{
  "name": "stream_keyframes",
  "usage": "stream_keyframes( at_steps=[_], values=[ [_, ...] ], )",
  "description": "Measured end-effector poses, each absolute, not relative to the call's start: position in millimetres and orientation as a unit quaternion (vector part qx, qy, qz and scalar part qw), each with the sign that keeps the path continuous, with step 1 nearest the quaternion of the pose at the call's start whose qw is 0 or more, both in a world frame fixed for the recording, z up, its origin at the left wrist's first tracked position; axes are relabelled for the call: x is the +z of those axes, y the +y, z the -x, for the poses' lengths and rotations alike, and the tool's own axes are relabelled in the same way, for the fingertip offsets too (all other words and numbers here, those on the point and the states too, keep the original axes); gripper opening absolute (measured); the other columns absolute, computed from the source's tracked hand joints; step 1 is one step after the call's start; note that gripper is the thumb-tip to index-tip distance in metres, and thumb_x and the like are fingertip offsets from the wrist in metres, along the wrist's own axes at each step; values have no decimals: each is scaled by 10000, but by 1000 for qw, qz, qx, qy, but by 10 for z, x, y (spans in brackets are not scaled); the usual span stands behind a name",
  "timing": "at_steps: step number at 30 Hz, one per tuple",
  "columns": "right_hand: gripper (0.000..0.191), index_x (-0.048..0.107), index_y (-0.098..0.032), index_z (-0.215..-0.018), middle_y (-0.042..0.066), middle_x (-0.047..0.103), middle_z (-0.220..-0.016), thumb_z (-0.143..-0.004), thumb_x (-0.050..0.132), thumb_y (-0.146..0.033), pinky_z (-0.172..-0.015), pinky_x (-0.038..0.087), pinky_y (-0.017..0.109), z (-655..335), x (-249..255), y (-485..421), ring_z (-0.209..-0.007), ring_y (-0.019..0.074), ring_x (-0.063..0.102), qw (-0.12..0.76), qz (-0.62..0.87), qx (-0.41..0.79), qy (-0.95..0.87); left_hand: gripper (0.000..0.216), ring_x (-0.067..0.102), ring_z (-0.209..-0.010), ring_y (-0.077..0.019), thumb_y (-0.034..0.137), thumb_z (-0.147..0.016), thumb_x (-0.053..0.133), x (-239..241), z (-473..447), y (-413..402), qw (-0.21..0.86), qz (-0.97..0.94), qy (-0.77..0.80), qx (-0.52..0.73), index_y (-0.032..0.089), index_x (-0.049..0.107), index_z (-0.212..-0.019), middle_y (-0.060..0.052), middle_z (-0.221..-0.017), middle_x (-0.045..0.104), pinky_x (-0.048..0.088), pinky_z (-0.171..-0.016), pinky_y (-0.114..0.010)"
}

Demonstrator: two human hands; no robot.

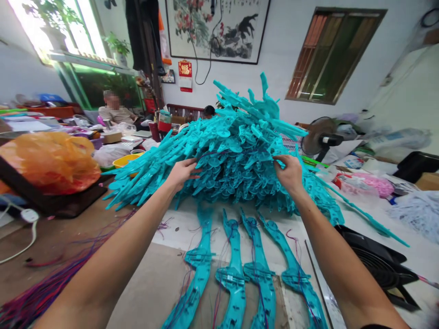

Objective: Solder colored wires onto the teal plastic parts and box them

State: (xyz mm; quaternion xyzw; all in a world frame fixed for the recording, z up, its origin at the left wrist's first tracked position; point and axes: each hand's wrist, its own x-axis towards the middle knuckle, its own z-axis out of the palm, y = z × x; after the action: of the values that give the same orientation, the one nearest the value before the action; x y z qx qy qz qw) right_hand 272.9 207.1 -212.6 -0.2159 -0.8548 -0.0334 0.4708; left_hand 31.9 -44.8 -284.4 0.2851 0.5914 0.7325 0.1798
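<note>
A thin dark wire (219, 152) spans the gap between my two hands, in front of a big heap of turquoise plastic parts (226, 132). My left hand (183, 173) pinches one end with thumb and forefinger, its other fingers loosely spread. At the right side of the heap, my right hand (289, 173) is closed in a pinch at the wire's other end; its fingertips are partly hidden. Below, several long curved turquoise parts (233, 274) lie side by side on the table, with thin red and blue wires on them.
A bundle of red and blue wires (41, 288) lies at the lower left, near an orange plastic bag (51, 162). On the right are a black fan-like device (373, 260) and a round fan (318, 135). A person (116, 109) sits in the background at left.
</note>
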Motion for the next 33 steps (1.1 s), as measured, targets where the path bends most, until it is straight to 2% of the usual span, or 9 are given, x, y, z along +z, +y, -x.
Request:
stream_keyframes(
  at_steps=[2,6,7,9,13,16,23,28,33],
  values=[
    [317,723,-162,-983,132,709,-1008,-833,504,-337,-920,451,450,-2823,-2193,1991,-1003,290,624,517,188,-63,-833,457,691,-848,-207,299,-738,685,-2879,-363,-724,158,-265,587,749,116,635,-1155,-120,-1109,668,570,-595,-279],
    [321,715,-228,-1059,123,701,-1018,-862,536,-408,-953,437,506,-3003,-2428,1695,-1050,334,622,600,137,-98,-782,387,683,-826,-202,388,-755,644,-3098,-148,-1769,20,-216,642,735,107,671,-1019,-109,-963,694,530,-535,-229],
    [323,675,-291,-1150,97,684,-1102,-882,522,-389,-1014,389,518,-3014,-2510,1616,-1114,332,596,566,124,-83,-811,380,677,-797,-191,407,-768,613,-3192,-60,-2127,-25,-181,678,712,107,674,-993,-105,-937,698,509,-518,-217],
    [329,635,-397,-1184,63,682,-1105,-866,556,-365,-986,402,526,-2961,-2694,1429,-1098,341,601,536,77,-37,-840,383,656,-725,-168,418,-799,534,-3418,61,-2874,-105,-92,761,634,105,676,-968,-95,-879,702,470,-503,-209],
    [249,662,-370,-1089,76,695,-926,-875,543,-322,-896,439,497,-2540,-3075,837,-981,333,625,415,-54,-8,-908,309,602,-627,-169,395,-751,557,-3919,-34,-3970,-135,-15,856,499,125,701,-796,-60,-697,685,451,-566,-252],
    [167,695,-270,-933,64,706,-862,-886,541,-314,-832,448,419,-2044,-3319,284,-908,270,632,359,-158,12,-920,224,597,-662,-193,384,-672,656,-4212,-223,-4229,-108,-36,880,460,166,705,-685,-52,-689,685,463,-672,-295],
    [205,701,-232,-898,71,715,-888,-906,503,-285,-823,418,384,-1245,-3645,-782,-914,228,603,225,-241,107,-938,216,630,-909,-288,328,-797,579,-4347,-294,-4233,-73,-97,959,254,216,759,-841,-122,-879,725,441,-809,-358],
    [213,705,-213,-898,76,714,-880,-912,501,-270,-821,412,367,-1023,-3719,-1048,-885,218,590,175,-230,143,-947,241,656,-895,-278,275,-853,490,-4196,-186,-4316,-90,-77,951,284,215,722,-881,-114,-909,731,446,-794,-357],
    [220,687,-189,-1030,86,701,-920,-884,528,-233,-830,435,359,-698,-3733,-1255,-891,226,588,169,-179,202,-948,109,593,-564,-143,255,-852,518,-3742,-75,-4157,-26,-48,785,618,172,561,-796,-30,-647,652,444,-594,-250]
  ],
)
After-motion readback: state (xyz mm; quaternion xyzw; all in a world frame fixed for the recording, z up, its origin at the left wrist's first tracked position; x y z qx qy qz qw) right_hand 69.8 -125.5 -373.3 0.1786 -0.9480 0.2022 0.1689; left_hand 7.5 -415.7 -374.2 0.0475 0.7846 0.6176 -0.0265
